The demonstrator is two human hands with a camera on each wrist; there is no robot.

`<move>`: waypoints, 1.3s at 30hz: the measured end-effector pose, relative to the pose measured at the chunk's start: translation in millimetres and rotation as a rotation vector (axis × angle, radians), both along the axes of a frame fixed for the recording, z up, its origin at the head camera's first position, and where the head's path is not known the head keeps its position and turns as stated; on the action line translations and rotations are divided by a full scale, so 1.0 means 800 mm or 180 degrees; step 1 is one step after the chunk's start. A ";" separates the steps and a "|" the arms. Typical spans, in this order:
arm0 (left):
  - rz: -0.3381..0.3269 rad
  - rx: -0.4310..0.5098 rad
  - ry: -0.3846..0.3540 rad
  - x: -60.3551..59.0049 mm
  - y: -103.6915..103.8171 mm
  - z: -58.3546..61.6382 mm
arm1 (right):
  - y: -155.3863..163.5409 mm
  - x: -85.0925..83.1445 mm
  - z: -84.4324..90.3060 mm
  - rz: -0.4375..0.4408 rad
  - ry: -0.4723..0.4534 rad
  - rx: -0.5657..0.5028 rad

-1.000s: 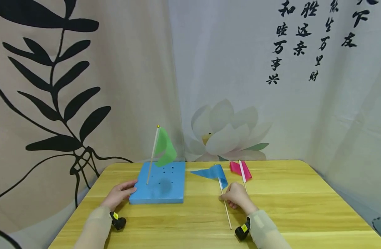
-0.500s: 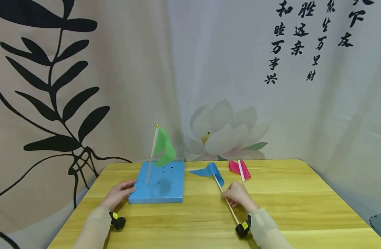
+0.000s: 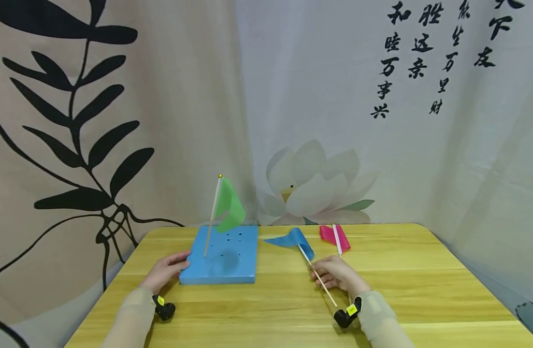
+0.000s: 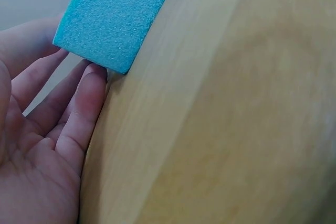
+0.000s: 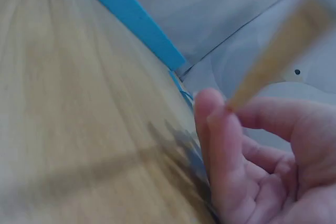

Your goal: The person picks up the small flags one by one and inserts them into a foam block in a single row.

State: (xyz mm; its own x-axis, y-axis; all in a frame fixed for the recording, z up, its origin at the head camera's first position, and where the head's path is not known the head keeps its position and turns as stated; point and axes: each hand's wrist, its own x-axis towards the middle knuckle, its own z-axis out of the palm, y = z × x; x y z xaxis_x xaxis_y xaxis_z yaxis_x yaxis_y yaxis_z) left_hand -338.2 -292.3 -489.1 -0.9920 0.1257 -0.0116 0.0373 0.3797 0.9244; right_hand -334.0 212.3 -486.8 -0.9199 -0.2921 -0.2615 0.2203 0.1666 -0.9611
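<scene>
Head view: right hand pinches blue flag; left hand, fingers straight, touches foam block.

Staged recording corner; printed fabric backdrops curtain 1 small wooden table.

A green flag stands in the blue foam block; blue flag, pink flag, yellow wooden table.

At lower right I see my right hand, thumb and fingers curled, pinching a blurred wooden stick that slants to the upper right corner. The wooden worktop fills the left. A blue foam board runs along the upper left, against pale cloth.
</scene>
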 end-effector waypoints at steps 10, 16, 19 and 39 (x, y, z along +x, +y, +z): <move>-0.0017 -0.0008 0.0015 0.001 -0.001 -0.002 | 0.004 -0.002 0.004 0.0042 -0.0174 -0.0582; -0.0031 0.0018 0.0025 0.001 -0.002 -0.005 | 0.004 0.000 0.014 -0.0077 -0.0100 -0.0934; -0.0036 0.0014 0.0043 0.001 -0.003 -0.005 | 0.004 0.001 0.023 -0.0137 0.0017 -0.1090; -0.0052 -0.0025 0.0069 0.000 0.002 -0.001 | -0.008 0.003 0.054 0.0049 0.0895 -0.1846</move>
State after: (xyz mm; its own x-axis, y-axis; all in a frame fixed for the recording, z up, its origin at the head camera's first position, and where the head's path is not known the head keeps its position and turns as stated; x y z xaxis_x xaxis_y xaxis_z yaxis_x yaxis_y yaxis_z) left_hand -338.6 -291.0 -489.8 -0.9898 0.1419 0.0089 0.0637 0.3861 0.9203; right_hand -331.8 206.2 -443.4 -0.9250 -0.3272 0.1932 -0.0513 -0.3963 -0.9167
